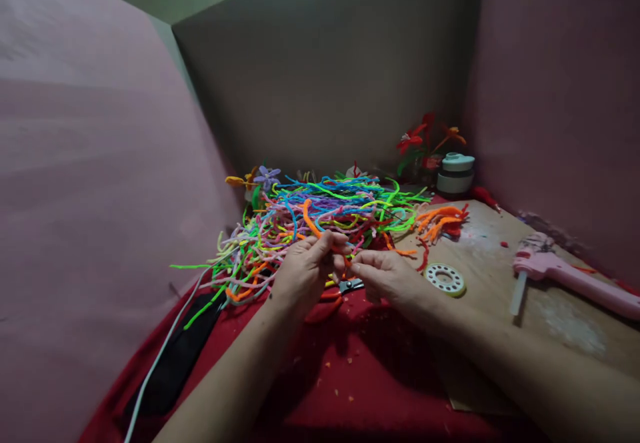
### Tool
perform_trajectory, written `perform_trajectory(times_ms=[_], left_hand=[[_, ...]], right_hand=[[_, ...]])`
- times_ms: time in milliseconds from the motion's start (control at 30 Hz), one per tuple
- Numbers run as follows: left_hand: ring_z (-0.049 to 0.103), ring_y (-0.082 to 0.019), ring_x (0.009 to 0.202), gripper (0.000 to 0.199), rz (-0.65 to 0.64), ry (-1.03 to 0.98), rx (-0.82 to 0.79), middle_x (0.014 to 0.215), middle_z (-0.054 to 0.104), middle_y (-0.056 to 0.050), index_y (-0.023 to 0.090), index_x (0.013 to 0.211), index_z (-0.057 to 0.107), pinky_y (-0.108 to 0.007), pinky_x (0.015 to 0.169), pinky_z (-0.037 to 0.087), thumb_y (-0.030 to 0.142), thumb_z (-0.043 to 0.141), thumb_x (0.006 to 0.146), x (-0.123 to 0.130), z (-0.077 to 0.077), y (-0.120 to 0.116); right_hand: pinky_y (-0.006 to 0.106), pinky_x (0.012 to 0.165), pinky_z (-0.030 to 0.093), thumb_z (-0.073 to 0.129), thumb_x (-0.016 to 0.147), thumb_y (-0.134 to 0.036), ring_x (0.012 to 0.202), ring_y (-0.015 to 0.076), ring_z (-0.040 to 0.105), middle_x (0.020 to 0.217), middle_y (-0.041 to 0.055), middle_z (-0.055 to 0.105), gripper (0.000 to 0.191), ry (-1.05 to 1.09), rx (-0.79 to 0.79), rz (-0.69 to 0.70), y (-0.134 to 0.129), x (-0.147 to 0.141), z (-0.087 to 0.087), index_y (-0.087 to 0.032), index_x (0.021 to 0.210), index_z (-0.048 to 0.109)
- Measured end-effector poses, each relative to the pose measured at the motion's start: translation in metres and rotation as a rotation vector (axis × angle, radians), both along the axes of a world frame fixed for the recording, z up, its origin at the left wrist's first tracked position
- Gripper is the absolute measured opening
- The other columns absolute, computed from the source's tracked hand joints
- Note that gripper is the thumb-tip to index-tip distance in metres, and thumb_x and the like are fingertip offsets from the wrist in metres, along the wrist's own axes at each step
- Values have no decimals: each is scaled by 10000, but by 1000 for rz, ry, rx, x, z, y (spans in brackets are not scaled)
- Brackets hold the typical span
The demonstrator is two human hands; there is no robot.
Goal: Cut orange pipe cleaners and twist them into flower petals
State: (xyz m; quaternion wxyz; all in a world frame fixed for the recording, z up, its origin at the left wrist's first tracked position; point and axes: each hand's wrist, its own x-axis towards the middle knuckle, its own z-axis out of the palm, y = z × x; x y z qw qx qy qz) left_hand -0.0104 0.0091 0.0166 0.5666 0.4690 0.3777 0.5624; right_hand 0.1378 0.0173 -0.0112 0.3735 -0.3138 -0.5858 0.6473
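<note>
My left hand (305, 263) is closed on an orange pipe cleaner (311, 218), whose upper end curves up above the fingers. Close beside it on the right, my right hand (383, 273) pinches at the lower end of the orange piece near the left fingertips; the exact contact is small and partly hidden by the fingers. Behind both hands spreads a large heap of coloured pipe cleaners (330, 196). Pliers with red handles (325, 311) lie on the red cloth (320, 390) just beneath the hands.
On the brown board (485, 256) at right lie a round white spool (445, 279), a pink glue gun (575, 276) and orange pieces (440, 220). A lidded container (455, 175) and red flowers (411, 139) stand behind. A white cable (165, 350) crosses a black item (175, 363) at left.
</note>
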Motion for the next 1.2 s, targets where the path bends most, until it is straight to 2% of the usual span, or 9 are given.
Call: perform_trajectory(times_ms=[133,267,367,533,600,733,833,1067,1200], left_hand=[[458,-62,368,289,158,-63,87,533,578,6,107,755,621,-177,357,375,380,693,692,6,7,8],[439,-44,362,251,228,-67,165,539,579,6,113,765,609,-147,349,337,358,657,738,4,15,20],[432,-37,370,196,272,-130,227,539,563,13,114,749,604,-143,357,339,306,621,781,-2,24,27],[396,-30,361,179,311,-222,225,534,516,32,126,744,591,-146,339,334,271,550,840,-17,31,32],[391,-30,363,183,324,-254,242,538,502,37,128,749,584,-148,331,329,273,537,850,-24,31,33],[382,-25,354,232,373,-319,248,523,497,46,137,754,564,-144,327,311,340,521,858,-42,30,34],[391,-28,348,257,414,-350,233,510,507,46,145,751,552,-149,322,284,382,527,847,-55,28,35],[397,-38,338,227,435,-447,281,489,507,57,154,784,554,-169,335,285,370,531,848,-73,21,39],[391,-43,322,202,484,-491,314,490,526,53,160,805,553,-173,330,279,329,473,884,-80,23,40]], right_hand=[[208,362,240,546,751,-366,307,49,235,352,-104,299,223,52,-75,2,1,-2,-2,-157,671,544],[204,346,217,545,732,-369,300,50,232,344,-103,309,230,52,-89,18,0,-1,-2,-146,675,560],[200,359,222,543,740,-369,315,51,246,357,-100,319,237,49,-56,28,1,-1,-3,-138,704,579],[216,377,221,465,809,-375,321,77,296,356,-79,358,277,-47,58,52,0,-1,-6,-136,802,605],[227,397,233,441,826,-361,345,88,315,378,-66,373,278,-123,160,25,-1,0,-6,-145,801,614],[245,531,306,467,824,-303,527,115,438,563,3,510,245,-325,557,-76,1,3,-8,-161,691,617],[249,522,275,433,846,-303,498,113,385,527,-9,449,280,-488,719,-148,6,6,-13,-173,641,572],[246,496,252,427,840,-278,459,121,368,480,-12,418,256,-685,886,-347,16,13,-18,-188,663,587],[235,472,242,436,836,-306,435,112,356,460,-19,393,273,-738,957,-392,21,16,-25,-183,676,620]])
